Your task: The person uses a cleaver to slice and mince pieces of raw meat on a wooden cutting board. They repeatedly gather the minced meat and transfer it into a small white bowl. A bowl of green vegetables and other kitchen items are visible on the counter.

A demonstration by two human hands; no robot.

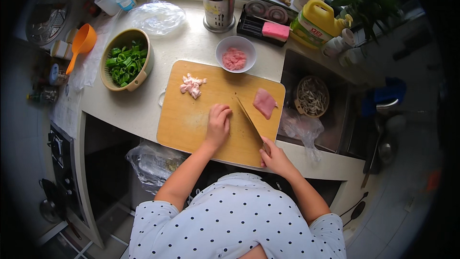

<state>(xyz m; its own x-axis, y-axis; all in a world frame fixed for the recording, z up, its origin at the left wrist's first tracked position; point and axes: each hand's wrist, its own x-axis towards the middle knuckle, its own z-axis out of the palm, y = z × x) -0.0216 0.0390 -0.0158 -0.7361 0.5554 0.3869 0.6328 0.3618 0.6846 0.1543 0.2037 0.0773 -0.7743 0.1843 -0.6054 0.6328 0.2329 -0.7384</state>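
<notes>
My right hand [276, 159] is wrapped round the handle of a kitchen knife [250, 121], whose blade points up and to the left over the wooden cutting board [184, 129]. Near the board's middle rests my left hand [218, 124], fingers curled together, with nothing visible in them. A flat slice of pink meat [264, 103] lies on the board to the right of the blade. Small pale pieces of fatty meat [192, 85] are heaped at the board's upper left. Just behind the board's far edge, a white bowl [249, 48] holds chopped pink meat [234, 59].
A beige basket [143, 77] of cut green peppers [125, 63] stands left, beside an orange ladle [83, 41]. Behind are a chopstick holder [219, 15], a pink sponge [276, 30] and a yellow detergent bottle [314, 21]. The sink [338, 122] at right contains a basket of greyish strips [312, 97].
</notes>
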